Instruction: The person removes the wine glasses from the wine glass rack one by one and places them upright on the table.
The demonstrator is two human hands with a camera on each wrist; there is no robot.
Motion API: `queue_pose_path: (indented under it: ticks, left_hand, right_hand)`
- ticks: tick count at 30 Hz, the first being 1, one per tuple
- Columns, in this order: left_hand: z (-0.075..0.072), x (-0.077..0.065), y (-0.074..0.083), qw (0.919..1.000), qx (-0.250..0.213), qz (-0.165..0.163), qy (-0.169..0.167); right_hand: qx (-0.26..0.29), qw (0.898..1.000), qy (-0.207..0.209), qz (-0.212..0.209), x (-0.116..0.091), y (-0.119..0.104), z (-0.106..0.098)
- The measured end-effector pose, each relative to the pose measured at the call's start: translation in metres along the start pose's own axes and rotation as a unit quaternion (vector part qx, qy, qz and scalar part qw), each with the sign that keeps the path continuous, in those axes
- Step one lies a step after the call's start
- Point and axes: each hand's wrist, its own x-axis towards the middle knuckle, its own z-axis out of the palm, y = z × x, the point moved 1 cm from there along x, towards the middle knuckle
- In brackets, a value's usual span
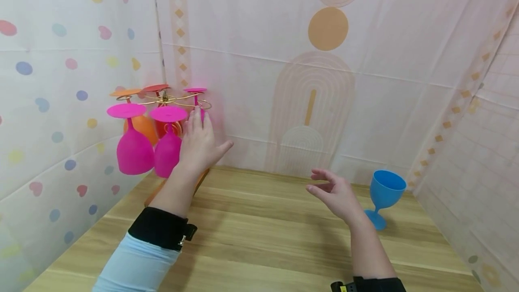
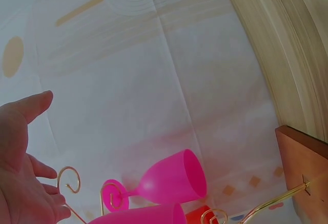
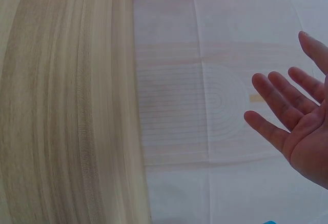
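Note:
My left hand (image 1: pixel 201 143), its fingers straight and spread, is at the right side of a gold wire glass rack (image 1: pixel 164 99) and overlaps it in the head view. Upside down on the rack hang several plastic goblets: a pink goblet (image 1: pixel 135 150) at the front left, another pink goblet (image 1: pixel 167 152) beside it, an orange goblet (image 1: pixel 144 126), a red goblet (image 1: pixel 160 125) and a pink goblet (image 2: pixel 171 178) partly hidden behind my hand. Over the table's middle, my right hand (image 1: pixel 338 195) holds nothing, fingers loosely bent. A blue goblet (image 1: pixel 386 188) stands upright to its right.
The rack's brown wooden base (image 2: pixel 303 170) rests at the back left of the wood-grain table (image 1: pixel 259 247). Patterned cloth walls (image 1: pixel 243 80) enclose the table at the back and both sides.

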Motion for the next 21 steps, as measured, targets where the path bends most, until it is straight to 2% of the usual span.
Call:
queue_pose_path:
  ticks: [9,21]
  left_hand:
    - [0.005,0.007,0.003,0.9997,0.016,0.004,-0.018]
    - [0.010,0.019,0.009,0.9993,0.014,-0.005,-0.035]
  right_hand:
    - [-0.001,1.000,-0.010,0.001,0.000,-0.001,0.001]
    - [-0.001,1.000,-0.012,0.001,0.000,-0.001,0.002]
